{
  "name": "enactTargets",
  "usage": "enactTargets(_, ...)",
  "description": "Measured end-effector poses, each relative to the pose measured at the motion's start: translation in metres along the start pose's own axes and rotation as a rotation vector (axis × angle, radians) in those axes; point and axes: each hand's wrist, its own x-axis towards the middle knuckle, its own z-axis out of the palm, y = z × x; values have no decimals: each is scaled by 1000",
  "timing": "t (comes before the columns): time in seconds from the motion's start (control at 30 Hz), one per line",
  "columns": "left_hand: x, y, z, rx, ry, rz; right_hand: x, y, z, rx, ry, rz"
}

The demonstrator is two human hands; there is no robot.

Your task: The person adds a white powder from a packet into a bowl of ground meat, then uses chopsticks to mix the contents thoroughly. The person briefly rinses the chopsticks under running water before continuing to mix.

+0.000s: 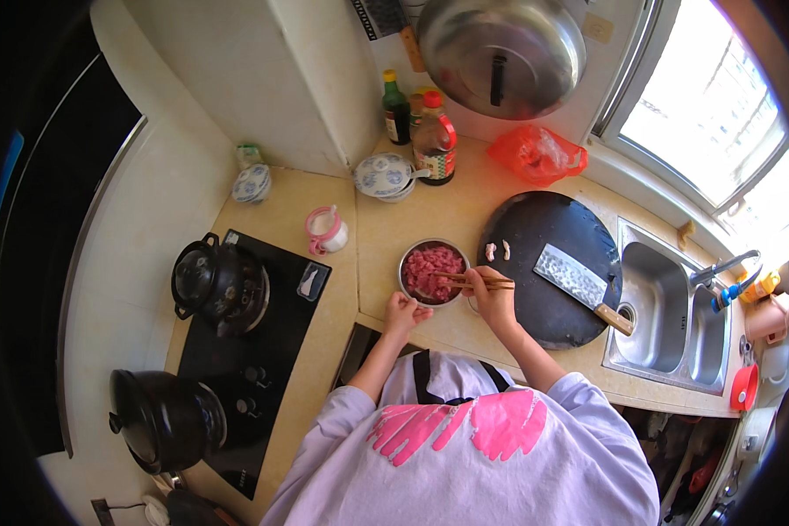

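Observation:
A round metal bowl [402,283] of minced raw meat [434,266] stands on the counter before me. My left hand [406,314] touches the bowl's lower left rim with its fingers. In my right hand [493,299] is a pair of wooden chopsticks [457,281], their tips down in the meat. Just right of the bowl lies a round black chopping board [546,220]. On it are two small pale pieces of meat or fat [490,252] and a cleaver [571,275] with a wooden handle that reaches over the sink's edge.
A double steel sink [657,302] is at the right. The black gas hob [263,368] on the left bears two dark lidded pots [200,279]. Behind the bowl stand a pink-rimmed jar [329,233], a lidded porcelain bowl [382,176], sauce bottles [434,141] and a red plastic bag [536,154].

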Motion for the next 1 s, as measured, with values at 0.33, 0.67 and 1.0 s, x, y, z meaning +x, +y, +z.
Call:
enactTargets(0.33,3,-3,-2,12,-7,8,10,-10,-24,-144,92,35)
enactTargets(0.67,2,-1,-1,30,-9,6,7,16,-2,135,120,70)
enactTargets(1.0,-2,-3,-1,-4,17,21,17,-1,-21,-34,62,9)
